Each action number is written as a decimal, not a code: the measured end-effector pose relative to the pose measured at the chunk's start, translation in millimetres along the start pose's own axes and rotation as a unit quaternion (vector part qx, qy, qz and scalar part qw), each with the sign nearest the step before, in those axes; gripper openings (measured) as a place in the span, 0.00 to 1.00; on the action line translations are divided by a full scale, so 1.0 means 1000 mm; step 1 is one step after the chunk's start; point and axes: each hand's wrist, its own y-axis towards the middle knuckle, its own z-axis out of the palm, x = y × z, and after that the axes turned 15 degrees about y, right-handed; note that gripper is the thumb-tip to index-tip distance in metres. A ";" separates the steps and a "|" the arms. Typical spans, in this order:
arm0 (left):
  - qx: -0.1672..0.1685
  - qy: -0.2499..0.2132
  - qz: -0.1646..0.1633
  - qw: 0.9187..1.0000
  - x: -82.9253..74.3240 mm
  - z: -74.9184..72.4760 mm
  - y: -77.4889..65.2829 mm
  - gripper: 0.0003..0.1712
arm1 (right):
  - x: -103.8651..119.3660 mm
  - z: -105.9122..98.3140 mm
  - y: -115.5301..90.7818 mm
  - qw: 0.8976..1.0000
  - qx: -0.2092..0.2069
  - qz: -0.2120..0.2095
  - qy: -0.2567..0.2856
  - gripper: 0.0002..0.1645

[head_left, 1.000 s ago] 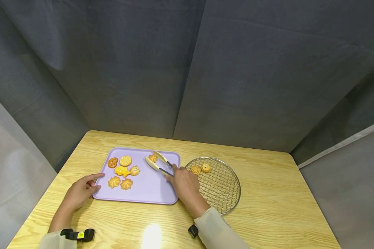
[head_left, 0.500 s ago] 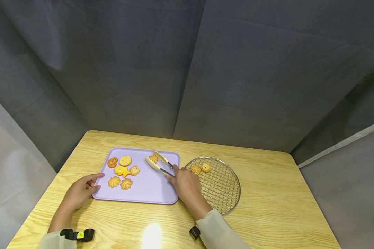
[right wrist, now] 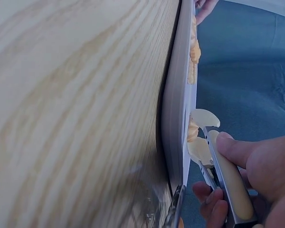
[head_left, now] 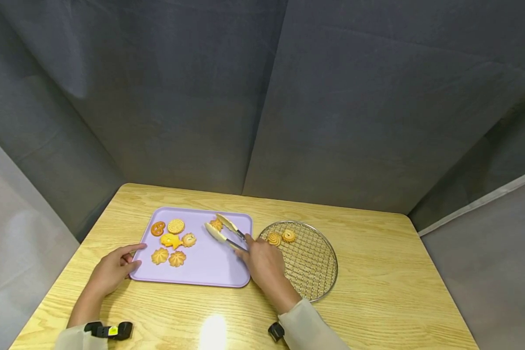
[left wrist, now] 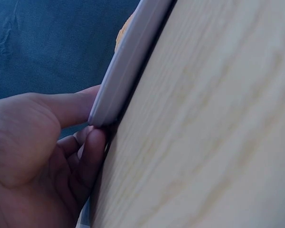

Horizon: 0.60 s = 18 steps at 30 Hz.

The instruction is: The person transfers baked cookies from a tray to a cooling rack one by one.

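My right hand point(head_left: 264, 262) grips a pair of tongs point(head_left: 224, 239) with pale tips and metal arms. Between the spread tips lies a star-shaped cookie point(head_left: 216, 223), on the right part of a lilac tray point(head_left: 205, 277); the right wrist view has the tips point(right wrist: 199, 149) on either side of it. At the tray's left edge, my left hand point(head_left: 113, 267) pinches the rim, thumb on one face and curled fingers at the other in the left wrist view. On the tray's left half lie a pretzel point(head_left: 158, 228), a round cookie point(head_left: 176, 226), a fish-shaped cookie point(head_left: 171, 240) and several flower-shaped ones point(head_left: 177, 258).
Right of the tray, a round wire rack point(head_left: 310, 262) bears a swirl cookie point(head_left: 274, 238) and a ring-like cookie point(head_left: 288, 236). My right forearm crosses the rack's left edge. Grey curtains point(head_left: 262, 97) stand behind the wooden table point(head_left: 385, 272).
My right hand and the tongs have shifted slightly right and toward me, and the star-shaped cookie between the tips has shifted slightly the same way. My left hand stays on the tray's edge.
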 end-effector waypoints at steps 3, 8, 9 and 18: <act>-0.001 0.000 0.002 1.000 0.001 0.000 0.001 0.26 | -0.001 -0.001 -0.002 1.000 -0.002 0.001 0.007 0.35; -0.004 0.004 0.001 1.000 0.002 0.001 0.001 0.26 | -0.002 -0.003 -0.006 1.000 0.000 0.008 0.012 0.35; -0.004 0.005 0.001 1.000 0.001 0.001 0.001 0.26 | -0.002 -0.004 -0.007 1.000 0.002 0.010 0.013 0.35; -0.003 0.003 0.004 1.000 0.001 0.000 0.000 0.26 | -0.008 -0.007 -0.013 0.999 -0.001 0.017 0.027 0.34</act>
